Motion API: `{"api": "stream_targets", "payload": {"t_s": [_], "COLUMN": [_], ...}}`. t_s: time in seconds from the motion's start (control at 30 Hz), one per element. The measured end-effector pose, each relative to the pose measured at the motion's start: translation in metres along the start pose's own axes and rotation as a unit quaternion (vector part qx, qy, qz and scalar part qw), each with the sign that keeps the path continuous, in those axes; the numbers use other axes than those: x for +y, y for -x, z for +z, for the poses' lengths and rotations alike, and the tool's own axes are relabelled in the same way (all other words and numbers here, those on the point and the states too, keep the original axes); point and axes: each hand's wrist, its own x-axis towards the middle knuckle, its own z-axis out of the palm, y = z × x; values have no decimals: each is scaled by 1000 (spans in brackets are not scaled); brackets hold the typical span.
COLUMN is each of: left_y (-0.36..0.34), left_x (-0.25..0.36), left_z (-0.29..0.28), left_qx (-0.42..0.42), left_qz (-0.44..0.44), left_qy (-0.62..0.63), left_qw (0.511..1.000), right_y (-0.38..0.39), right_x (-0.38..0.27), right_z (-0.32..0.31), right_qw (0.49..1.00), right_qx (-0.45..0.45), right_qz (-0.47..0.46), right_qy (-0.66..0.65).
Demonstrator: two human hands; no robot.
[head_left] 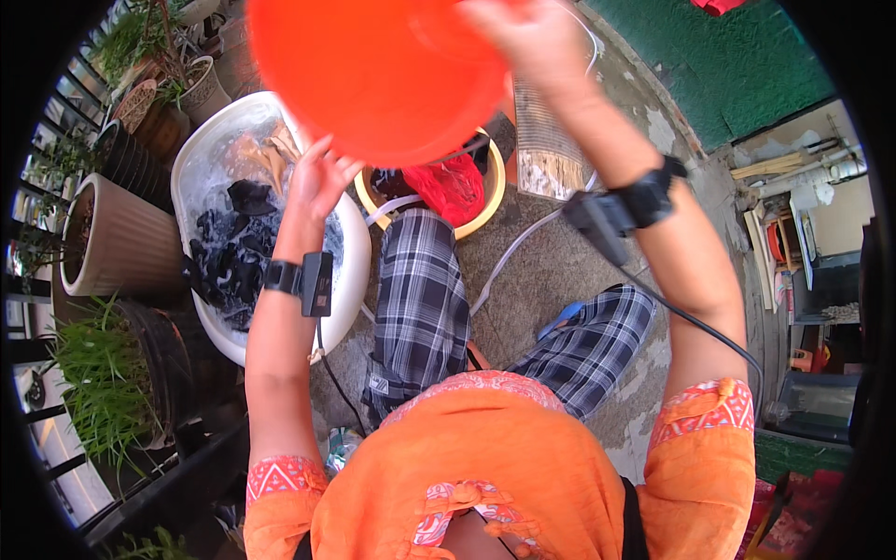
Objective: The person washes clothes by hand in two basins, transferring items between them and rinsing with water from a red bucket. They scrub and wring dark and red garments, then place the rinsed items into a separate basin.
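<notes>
A large red plastic basin, blurred by motion, is raised at the top of the view. My right hand, also blurred, grips it at its right edge. Beside its lower left edge is my left hand, fingers spread and fingertips by the basin; whether they touch it I cannot tell. Under my left forearm a white tub contains dark wet clothes, a tan cloth and sudsy water. Partly hidden below the red basin, a yellow basin contains red cloth and dark cloth.
A pale hose runs over the concrete floor. Right of the yellow basin lies a ribbed washboard. Potted plants, including a large beige pot and a grassy planter, line the railing on the left. Shelves with odds and ends stand at right.
</notes>
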Motion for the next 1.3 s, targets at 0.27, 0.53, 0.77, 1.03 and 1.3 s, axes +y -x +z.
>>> {"api": "stream_targets", "payload": {"t_s": [0.27, 0.53, 0.77, 1.03, 1.3], "left_y": [-15, 83, 50, -58, -70], "left_x": [-17, -14, -25, -69, -153], "left_z": [37, -166, -152, -96, -171], "left_qx": [-81, 395, 371, 125, 40], "left_qz": [-63, -128, -183, -250, -260], "left_qy": [-219, -242, -259, -551, -699], "left_qw": [970, 877, 873, 787, 665], "right_y": [77, 227, 327, 380, 415], "right_x": [-10, 105, 199, 238, 248], "right_z": [-272, -397, -400, -332, -264], "right_qw": [955, 880, 755, 741, 670], "right_qx": [289, 402, 446, 577, 656], "right_qz": [49, 184, 308, 328, 342], "right_qy": [-51, 173, 370, 100, -63]}}
